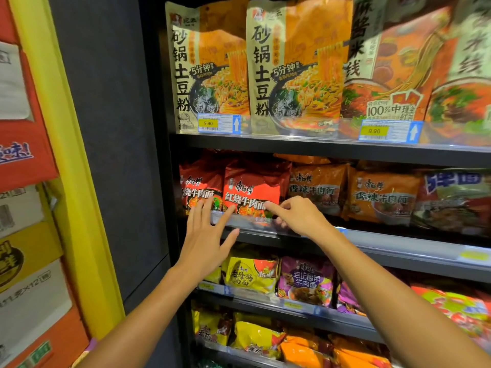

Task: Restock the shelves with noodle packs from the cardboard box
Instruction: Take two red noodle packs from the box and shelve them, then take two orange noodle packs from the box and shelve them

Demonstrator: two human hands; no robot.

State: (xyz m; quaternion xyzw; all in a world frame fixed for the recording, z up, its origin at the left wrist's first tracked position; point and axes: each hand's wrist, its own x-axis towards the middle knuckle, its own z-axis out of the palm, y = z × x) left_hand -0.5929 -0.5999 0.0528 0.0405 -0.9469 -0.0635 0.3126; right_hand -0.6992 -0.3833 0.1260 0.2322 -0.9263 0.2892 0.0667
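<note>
A red noodle pack point(251, 189) stands upright at the front of the middle shelf point(398, 243), beside another red pack point(200, 181) on its left. My left hand point(207, 235) is flat with fingers spread, its fingertips touching the lower left corner of the front red pack and the shelf's clear rail. My right hand point(297, 213) touches the pack's lower right edge with index finger and thumb, the other fingers curled. Neither hand grips the pack. No cardboard box shows in this view.
Orange noodle packs point(382, 195) fill the middle shelf to the right. Tall orange pouches point(289, 67) with price tags stand on the shelf above. Yellow and purple packs point(305, 280) sit on the lower shelves. A dark side panel point(111, 155) and stacked cartons point(24, 235) stand at left.
</note>
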